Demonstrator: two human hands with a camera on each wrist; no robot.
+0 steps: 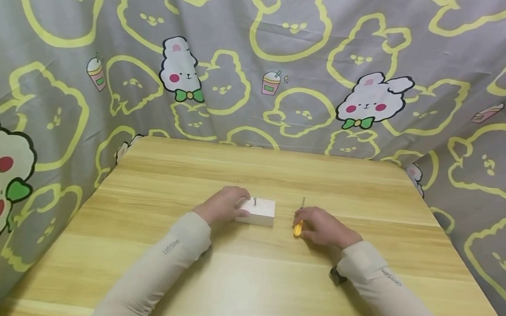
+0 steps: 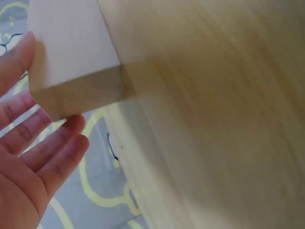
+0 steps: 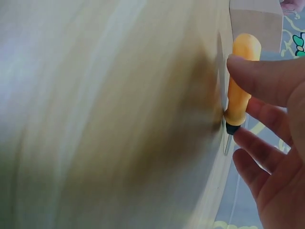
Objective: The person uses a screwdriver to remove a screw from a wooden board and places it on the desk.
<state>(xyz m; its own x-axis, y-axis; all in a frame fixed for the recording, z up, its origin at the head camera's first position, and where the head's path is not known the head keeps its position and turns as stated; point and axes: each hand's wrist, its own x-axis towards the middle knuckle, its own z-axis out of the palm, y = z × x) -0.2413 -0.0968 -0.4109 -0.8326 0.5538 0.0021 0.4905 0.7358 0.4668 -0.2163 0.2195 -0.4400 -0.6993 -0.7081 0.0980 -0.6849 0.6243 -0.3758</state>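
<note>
A pale rectangular wooden block (image 1: 262, 208) lies on the table, with a screw (image 1: 255, 201) standing upright from its top face. My left hand (image 1: 225, 204) holds the block's left end, thumb on one side and fingertips on the other; in the left wrist view the block (image 2: 71, 47) sits between thumb and fingers. To the right of the block, my right hand (image 1: 320, 226) has its thumb and fingers about the yellow handle of a screwdriver (image 1: 298, 229). Its thin shaft points away toward the back. In the right wrist view the thumb lies against the screwdriver handle (image 3: 239, 90).
The wood-grain table (image 1: 245, 283) reaches to a grey patterned curtain (image 1: 234, 113) at the back and both sides. A dark band (image 1: 338, 275) shows under the right sleeve. A gap of bare tabletop separates the block from the screwdriver.
</note>
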